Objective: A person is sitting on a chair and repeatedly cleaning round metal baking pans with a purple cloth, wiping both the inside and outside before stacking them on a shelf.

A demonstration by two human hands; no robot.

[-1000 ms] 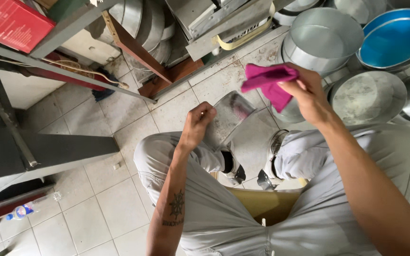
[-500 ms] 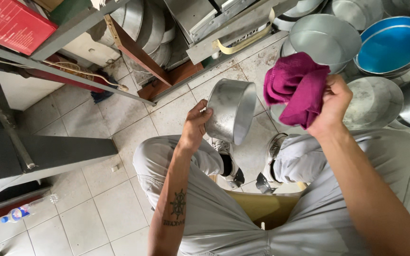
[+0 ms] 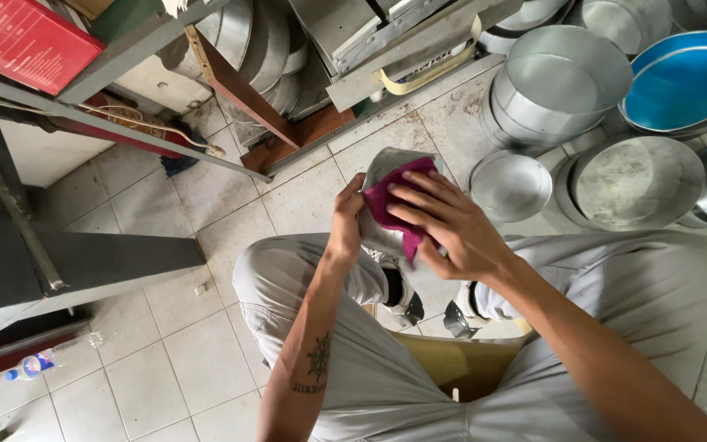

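Observation:
My left hand point(image 3: 345, 221) grips the rim of a round metal cake pan point(image 3: 388, 168), held tilted above my knees. My right hand point(image 3: 448, 225) presses a magenta cloth point(image 3: 394, 200) into the pan's inside, fingers spread over it. Most of the pan is hidden behind the cloth and my right hand. I sit on a yellow stool point(image 3: 452, 364) in light grey trousers point(image 3: 386, 385).
Stacked round metal pans point(image 3: 562, 82) stand on the tiled floor at the upper right, one blue inside point(image 3: 685, 78). A small pan point(image 3: 511, 184) and a wide one point(image 3: 636, 180) lie nearer. Metal shelving point(image 3: 124, 49) with a red box point(image 3: 22, 37) is left. A plastic bottle point(image 3: 34, 363) lies low left.
My right hand came down from the upper right with the cloth and now presses it into the pan. The pan has tilted more upright in my left hand.

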